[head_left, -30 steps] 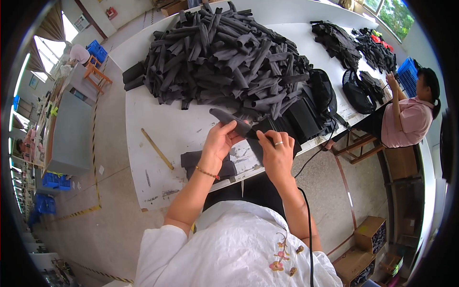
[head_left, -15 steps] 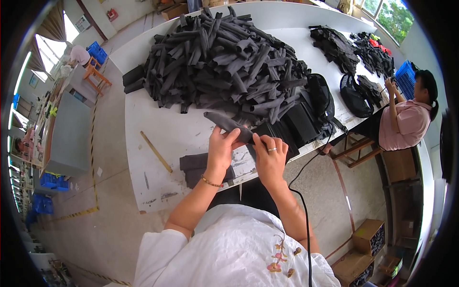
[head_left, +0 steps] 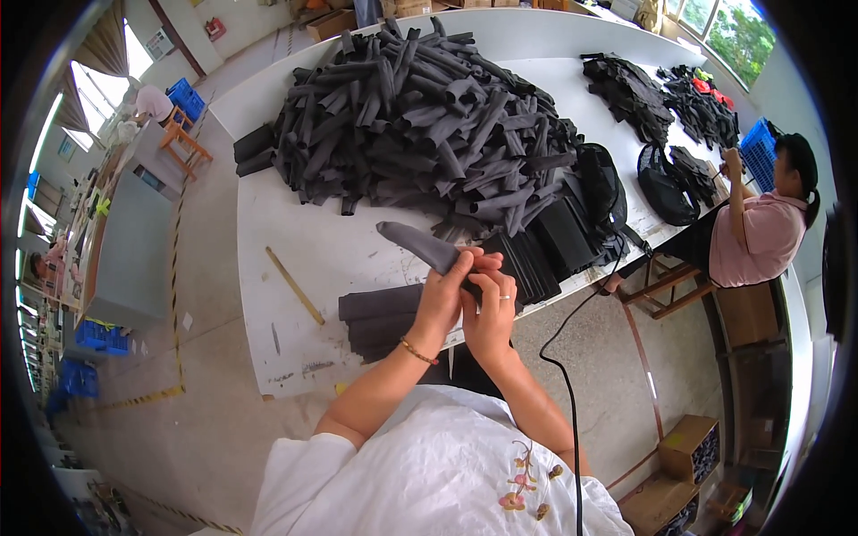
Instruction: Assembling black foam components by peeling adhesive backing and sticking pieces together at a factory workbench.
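Note:
A dark grey fabric tube point(head_left: 416, 246) slants up and to the left, its far end free above the white table. My left hand point(head_left: 440, 299) grips its lower part, thumb on top. Close against it, my right hand point(head_left: 492, 313) has its fingers curled round the tube's near end, which the two hands mostly hide. Left of my wrists lies a small stack of similar dark grey tubes point(head_left: 380, 322). Beyond my hands a large heap of such tubes point(head_left: 420, 125) spreads over the table.
A wooden stick point(head_left: 295, 286) lies on the white table point(head_left: 268, 214) at left. Flat black pieces point(head_left: 567, 237) and a black mesh bag point(head_left: 601, 183) stand right of my hands. A black cord point(head_left: 565, 366) hangs at right. A seated person point(head_left: 764, 223) works farther right.
My right hand has moved left and down, up against my left hand. The left hand has shifted slightly right and down, and more of the tube's free end shows.

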A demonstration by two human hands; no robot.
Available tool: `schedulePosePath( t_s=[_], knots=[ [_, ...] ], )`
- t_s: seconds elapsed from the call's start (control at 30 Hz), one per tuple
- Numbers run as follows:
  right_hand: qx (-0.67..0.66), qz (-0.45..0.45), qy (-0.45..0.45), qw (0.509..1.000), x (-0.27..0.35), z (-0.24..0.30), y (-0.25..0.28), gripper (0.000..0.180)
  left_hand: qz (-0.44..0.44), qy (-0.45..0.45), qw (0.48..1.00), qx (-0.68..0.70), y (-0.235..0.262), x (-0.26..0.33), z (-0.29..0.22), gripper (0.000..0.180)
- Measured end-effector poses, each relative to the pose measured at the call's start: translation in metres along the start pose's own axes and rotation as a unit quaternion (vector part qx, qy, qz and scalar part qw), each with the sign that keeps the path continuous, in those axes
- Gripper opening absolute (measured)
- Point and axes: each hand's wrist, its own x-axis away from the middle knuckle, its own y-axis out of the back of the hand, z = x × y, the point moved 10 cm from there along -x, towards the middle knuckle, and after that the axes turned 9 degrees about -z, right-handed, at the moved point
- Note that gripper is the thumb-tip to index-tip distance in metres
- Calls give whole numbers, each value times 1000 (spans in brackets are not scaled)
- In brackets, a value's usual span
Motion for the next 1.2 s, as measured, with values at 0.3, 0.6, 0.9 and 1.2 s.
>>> schedulePosePath(
  t_s=[0.3, 0.6, 0.9, 1.2],
  knots=[
    [12, 89, 2, 996, 0, -6, 6, 29, -27, -48, 998, -14, 4, -6, -29, 21],
    [-14, 162, 14, 987, -18, 10, -12, 27, -53, 10, 998, 36, 19, -4, -11, 15],
    [-33, 196, -56, 979, -2, -10, -8, 24, -118, -19, 988, 99, 16, -5, -43, 30],
    [-332, 45, -204, 920, -60, -19, 36, 19, 96, 138, 978, -121, -23, 31, -47, 29]
  ],
)
